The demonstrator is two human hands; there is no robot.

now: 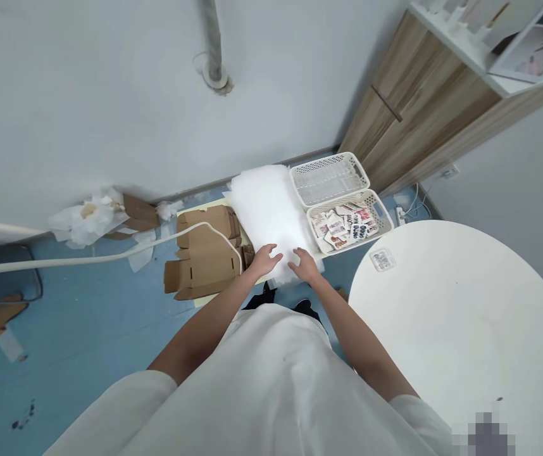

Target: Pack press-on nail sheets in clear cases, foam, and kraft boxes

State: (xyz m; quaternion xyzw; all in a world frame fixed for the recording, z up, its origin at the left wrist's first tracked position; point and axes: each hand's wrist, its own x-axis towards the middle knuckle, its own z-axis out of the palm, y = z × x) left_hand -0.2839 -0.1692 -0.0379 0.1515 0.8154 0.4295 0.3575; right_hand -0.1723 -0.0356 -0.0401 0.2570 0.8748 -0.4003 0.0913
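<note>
My left hand (265,260) hovers over or rests on the near part of a stack of white foam sheets (271,202); I cannot tell whether it touches. Its fingers are apart and hold nothing. Facing it, my right hand (304,265) is held over the same stack near its right edge, fingers spread and nothing in them. Right of the stack, a white plastic basket (386,221) holds several small printed packets (340,225). Behind it stands a second white basket (331,180) with clear plastic inside. Flattened brown cardboard boxes (212,253) lie to the left.
A round white table (461,316) at the right bears a small clear case (382,259). A wooden cabinet (409,95) stands behind. A white curved tube (110,258) crosses above the boxes. Crumpled white wrapping (88,218) lies by the wall, and a power strip (400,216) near the cabinet.
</note>
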